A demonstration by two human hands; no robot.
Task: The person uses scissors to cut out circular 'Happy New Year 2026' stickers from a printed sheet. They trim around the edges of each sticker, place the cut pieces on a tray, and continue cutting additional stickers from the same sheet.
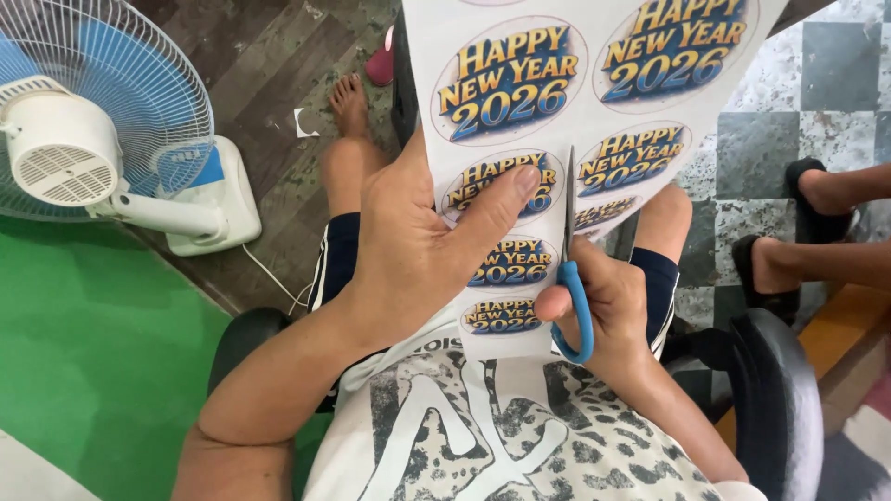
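- Holding a white sticker sheet (594,102) up over the lap, the left hand (408,250) has its grip shut on the sheet's left edge, with the thumb pressed flat on one of the round stickers.
- The sheet has two rows of round blue and gold stickers running from near to far, and it fills the middle top of the view.
- The right hand (608,311) is just right of the sheet's near end, and its grip is closed around the blue handles of the scissors (571,269).
- The scissor blades point away from the person and sit in the gap between the two rows of stickers, touching the paper. The blades look almost shut, and they are thin, so it is hard to see more.
- The person sits on a black chair (780,390), wearing a white shirt with grey spots and dark shorts, and their bare knees show under the sheet.
- A white and blue fan (93,121) stands on the floor at the far left, well apart from the hands.
- A green mat (93,353) lies on the floor at the near left.
- Another person's feet in black sandals (807,232) rest on the checked floor at the right, apart from the hands.
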